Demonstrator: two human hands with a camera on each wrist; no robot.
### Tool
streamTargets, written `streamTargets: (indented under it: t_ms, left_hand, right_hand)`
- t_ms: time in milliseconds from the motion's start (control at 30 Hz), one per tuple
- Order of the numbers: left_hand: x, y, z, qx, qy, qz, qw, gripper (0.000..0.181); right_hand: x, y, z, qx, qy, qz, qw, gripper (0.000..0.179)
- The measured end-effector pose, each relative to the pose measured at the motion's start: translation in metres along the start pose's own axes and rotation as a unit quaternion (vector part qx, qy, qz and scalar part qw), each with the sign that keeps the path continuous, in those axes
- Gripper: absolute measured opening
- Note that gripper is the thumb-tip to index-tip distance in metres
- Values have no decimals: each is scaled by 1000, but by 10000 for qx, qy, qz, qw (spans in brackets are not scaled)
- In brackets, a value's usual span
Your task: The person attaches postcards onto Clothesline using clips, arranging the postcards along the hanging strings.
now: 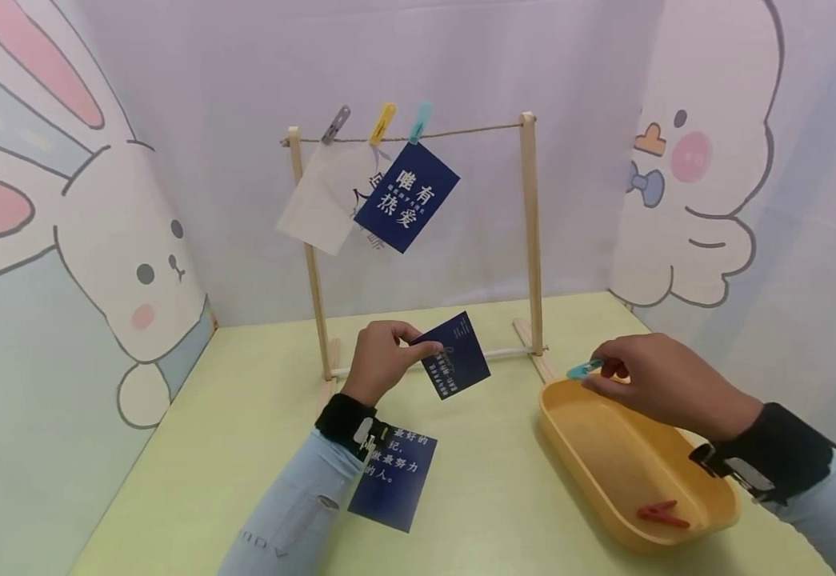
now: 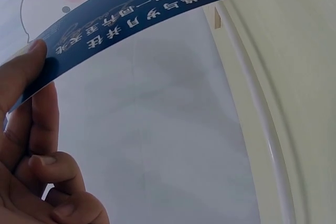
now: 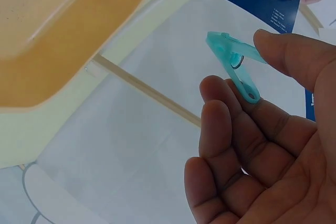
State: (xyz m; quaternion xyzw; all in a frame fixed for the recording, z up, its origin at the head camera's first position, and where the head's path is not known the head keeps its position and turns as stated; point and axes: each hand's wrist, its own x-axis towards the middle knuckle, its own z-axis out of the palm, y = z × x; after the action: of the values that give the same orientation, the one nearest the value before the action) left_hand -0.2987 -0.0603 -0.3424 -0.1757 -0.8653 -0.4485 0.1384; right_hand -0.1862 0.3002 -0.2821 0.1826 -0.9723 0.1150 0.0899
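Between thumb and fingers, my left hand (image 1: 383, 358) pinches a dark blue card (image 1: 458, 364) with white print by its left edge, held up over the table. My right hand (image 1: 666, 380) holds a turquoise clothespin (image 3: 233, 64) above the far end of the yellow tub (image 1: 641, 528); its thumb is on one arm of the clip, its fingers behind the other. On the string (image 1: 471, 132) of a wooden frame hang pale sheets (image 1: 317, 200) and a blue card (image 1: 409, 196), under grey (image 1: 335, 125), yellow (image 1: 382, 124) and turquoise clothespins (image 1: 421, 122).
A red clothespin (image 1: 664, 514) lies in the tub's near end. Another blue card (image 1: 398, 480) is flat on the table beside my left forearm. The frame's right post (image 1: 531, 240) rises behind the tub, and a white rod (image 1: 507, 353) runs low between the posts.
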Motion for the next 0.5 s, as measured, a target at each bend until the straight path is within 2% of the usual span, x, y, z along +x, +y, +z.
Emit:
streamTargets:
  t_ms: [267,500]
  left_hand:
    - [2,3,-8,115,41,-62,9999,24]
    - [4,4,-11,95,32,95,9999,26]
  right_hand:
    - [8,-2,0,-19,-41,-133,9999,27]
    - [10,-1,1,-135,-2,-182,9997,23]
